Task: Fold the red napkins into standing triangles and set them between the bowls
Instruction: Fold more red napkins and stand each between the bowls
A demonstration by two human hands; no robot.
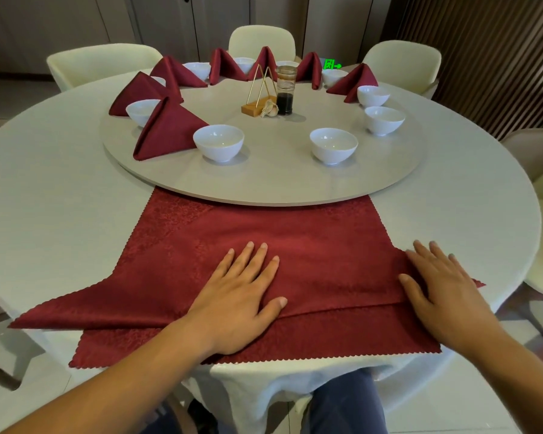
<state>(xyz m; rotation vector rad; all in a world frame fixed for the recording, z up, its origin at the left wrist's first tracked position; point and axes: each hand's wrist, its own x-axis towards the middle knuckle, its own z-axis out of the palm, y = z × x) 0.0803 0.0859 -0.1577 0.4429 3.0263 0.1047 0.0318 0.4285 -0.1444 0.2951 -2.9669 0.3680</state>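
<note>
A red napkin [311, 245] lies on the near part of the round table, folded over another flat red cloth [326, 336] beneath it. My left hand [242, 296] presses flat on the middle of the napkin with straight fingers. My right hand [436, 283] lies flat on its right corner. Several folded red napkins stand on the turntable [273, 180], the nearest one [166, 130] at the left beside a white bowl [218, 142]. More white bowls [333, 145] ring the turntable, with gaps between those on the right.
A dark sauce jar [285, 89], a gold wire holder on a wooden base [257, 104] and a garlic bulb [270, 109] stand at the turntable's centre. Cream chairs [101, 64] surround the table. The white tablecloth [60, 198] hangs over the near edge.
</note>
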